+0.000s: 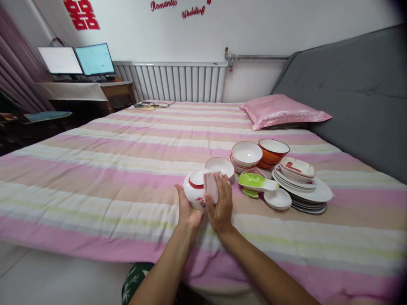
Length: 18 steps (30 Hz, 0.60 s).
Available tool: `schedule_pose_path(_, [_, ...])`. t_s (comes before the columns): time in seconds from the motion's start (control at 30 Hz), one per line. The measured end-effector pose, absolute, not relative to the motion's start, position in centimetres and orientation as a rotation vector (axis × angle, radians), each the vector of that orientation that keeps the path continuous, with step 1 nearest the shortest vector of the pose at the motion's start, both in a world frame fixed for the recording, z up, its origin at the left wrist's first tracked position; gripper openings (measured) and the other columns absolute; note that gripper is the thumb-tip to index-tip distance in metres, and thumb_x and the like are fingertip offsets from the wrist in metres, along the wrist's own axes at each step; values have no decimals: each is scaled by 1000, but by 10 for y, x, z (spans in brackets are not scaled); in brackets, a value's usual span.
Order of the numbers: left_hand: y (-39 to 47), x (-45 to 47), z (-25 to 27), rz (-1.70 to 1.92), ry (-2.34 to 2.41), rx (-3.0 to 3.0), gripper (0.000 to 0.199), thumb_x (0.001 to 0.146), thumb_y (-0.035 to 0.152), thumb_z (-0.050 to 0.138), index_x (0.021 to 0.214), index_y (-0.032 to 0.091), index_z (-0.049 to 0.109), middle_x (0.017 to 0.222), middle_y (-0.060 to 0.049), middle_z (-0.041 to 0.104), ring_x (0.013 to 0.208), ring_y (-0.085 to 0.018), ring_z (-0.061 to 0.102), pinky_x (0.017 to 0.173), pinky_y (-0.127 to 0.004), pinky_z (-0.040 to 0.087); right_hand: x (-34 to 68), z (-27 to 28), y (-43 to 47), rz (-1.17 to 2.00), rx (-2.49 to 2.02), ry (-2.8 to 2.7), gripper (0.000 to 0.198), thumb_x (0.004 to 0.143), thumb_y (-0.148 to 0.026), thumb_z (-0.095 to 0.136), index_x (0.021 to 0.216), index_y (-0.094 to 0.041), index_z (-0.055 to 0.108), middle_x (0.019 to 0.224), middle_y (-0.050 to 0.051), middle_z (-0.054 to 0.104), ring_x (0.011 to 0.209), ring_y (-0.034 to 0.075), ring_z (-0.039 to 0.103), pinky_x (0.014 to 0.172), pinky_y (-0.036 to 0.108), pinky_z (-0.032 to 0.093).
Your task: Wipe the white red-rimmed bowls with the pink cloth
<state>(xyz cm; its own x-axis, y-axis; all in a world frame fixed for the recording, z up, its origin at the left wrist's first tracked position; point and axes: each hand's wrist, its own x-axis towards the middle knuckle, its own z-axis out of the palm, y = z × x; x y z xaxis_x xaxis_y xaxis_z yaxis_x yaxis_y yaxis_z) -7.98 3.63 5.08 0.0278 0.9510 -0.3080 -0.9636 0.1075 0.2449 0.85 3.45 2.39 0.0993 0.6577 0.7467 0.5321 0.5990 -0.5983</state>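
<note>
My left hand [190, 212] cups a white bowl [193, 192] from below, thumb up along its left side. The bowl is tilted and has a red band and red pattern. In my right hand [221, 205] is a folded pale pink cloth [211, 186], pressed against the bowl's right side. Just behind it a red-rimmed white bowl [221, 166] rests on the bed. To the right are a stack of white bowls [247, 153], orange bowls [269, 160], a green and white spoon-shaped dish [254, 181] and a small white dish [277, 198].
Stacked plates [322, 191] with small dishes [297, 167] on top stand at the right. All lie on a striped bedspread [111, 169]. Farther back are a pink pillow [282, 110], cables [151, 105], a radiator [178, 82] and a grey headboard [356, 84]. Two monitors [94, 59] stand on a desk.
</note>
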Motion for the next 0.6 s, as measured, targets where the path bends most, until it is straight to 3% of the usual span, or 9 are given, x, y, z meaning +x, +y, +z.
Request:
schedule_pose_path(0.13, [34, -81, 52, 1442, 396, -1, 71, 85, 65, 31, 122, 10, 56, 95, -14, 73, 101, -26, 65, 96, -35, 46, 10, 19, 33, -132, -947, -1718, 60, 88, -45, 47, 140, -18, 34, 145, 15, 33, 137, 34, 24, 105, 58, 30])
schedule_pose_path(0.37, [25, -76, 63, 1363, 429, 113, 57, 95, 50, 22, 125, 14, 54, 108, -11, 69, 102, -16, 65, 82, -20, 51, 19, 31, 45, -432, -771, -1914, 45, 87, -39, 55, 129, -25, 51, 131, 5, 55, 133, 28, 33, 108, 46, 32])
schedule_pose_path(0.43, [25, -76, 58, 1398, 600, 271, 50, 95, 46, 26, 120, 17, 58, 108, -11, 69, 106, -17, 63, 82, -22, 52, 20, 36, 47, -474, -733, -1982, 44, 87, -36, 55, 129, -23, 52, 130, 2, 56, 133, 25, 34, 110, 44, 31])
schedule_pose_path(0.6, [26, -73, 45, 1541, 1036, 703, 38, 90, 42, 42, 112, 19, 63, 117, -15, 64, 122, -27, 51, 86, -41, 51, 19, 49, 44, -530, -697, -2079, 39, 89, -29, 52, 127, -20, 54, 129, 0, 57, 128, 22, 43, 110, 39, 32])
